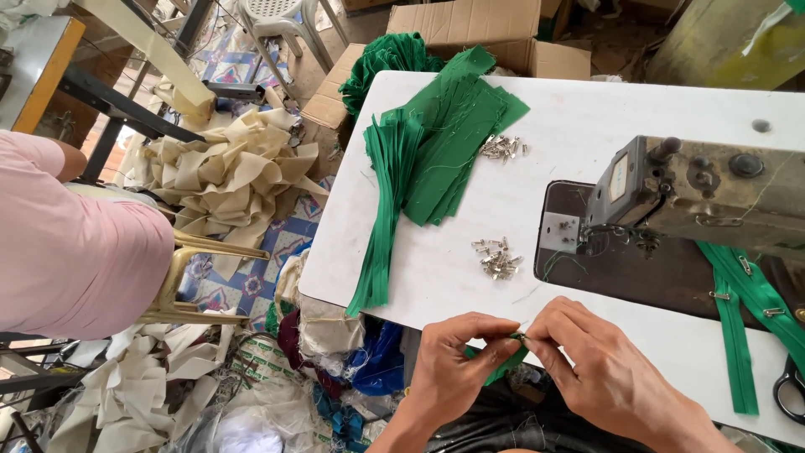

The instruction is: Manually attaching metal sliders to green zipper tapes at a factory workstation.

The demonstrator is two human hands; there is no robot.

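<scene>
Both hands meet at the near edge of the table, low centre of view. Left hand (453,369) and right hand (587,365) each pinch one end of a short green zipper strip (506,362): thumb and forefinger tips closed on it where they come together, the rest of the strip hanging down and toward 7 o'clock between the palms. Strip is narrow, bright green, cloth-like; whether a small metal piece sits at the pinch point is too small to tell.

From the grip, at 12 o'clock and near: a small heap of silver zipper sliders (496,257) on the white table (587,109). Farther at 12 o'clock, a second heap of sliders (503,148), just beside a stack of green fabric pieces (457,134). At 11 o'clock, a bundle of long green zipper tapes (387,201), fanned, its lower ends reaching the table's left edge.

At 2 o'clock: a worn sewing machine (696,189), head over a dark plate. At 3 o'clock: more green zipper tape (738,335) with metal sliders on it, and scissors handles (790,387) at the frame edge.

Off the table at 9 to 10 o'clock: a person in a pink shirt (67,243) seated on a yellow chair, and a pile of cream cloth strips (231,172) on the floor. Cardboard boxes (478,25) at 12 o'clock, beyond the table
</scene>
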